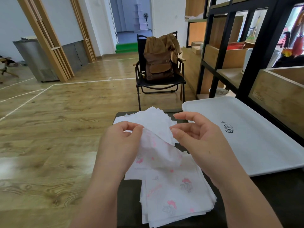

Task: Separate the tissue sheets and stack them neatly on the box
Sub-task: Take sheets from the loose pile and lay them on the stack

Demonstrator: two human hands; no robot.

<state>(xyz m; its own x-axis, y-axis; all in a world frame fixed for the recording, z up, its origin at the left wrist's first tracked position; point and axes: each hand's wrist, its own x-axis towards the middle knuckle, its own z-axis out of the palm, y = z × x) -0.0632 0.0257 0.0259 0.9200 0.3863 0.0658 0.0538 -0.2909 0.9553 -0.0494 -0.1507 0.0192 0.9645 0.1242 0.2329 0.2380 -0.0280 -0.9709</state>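
Note:
My left hand (122,142) pinches the upper edge of a white tissue sheet (158,150) printed with pink figures, lifted above the dark table (130,195). My right hand (195,134) holds the same sheet's other edge between thumb and fingers, the remaining fingers spread. A stack of plain-looking white tissues (153,119) lies fanned at the table's far end, behind my hands. A second pile of printed tissues (176,198) lies near me on the table. Whatever lies under the far stack is hidden from me.
A large white tray (246,129) with a small black logo lies to the right on the table. A black folding chair (158,83) with a brown backpack stands beyond. Black-framed wooden shelving (238,51) lines the right side. Wood floor spreads to the left.

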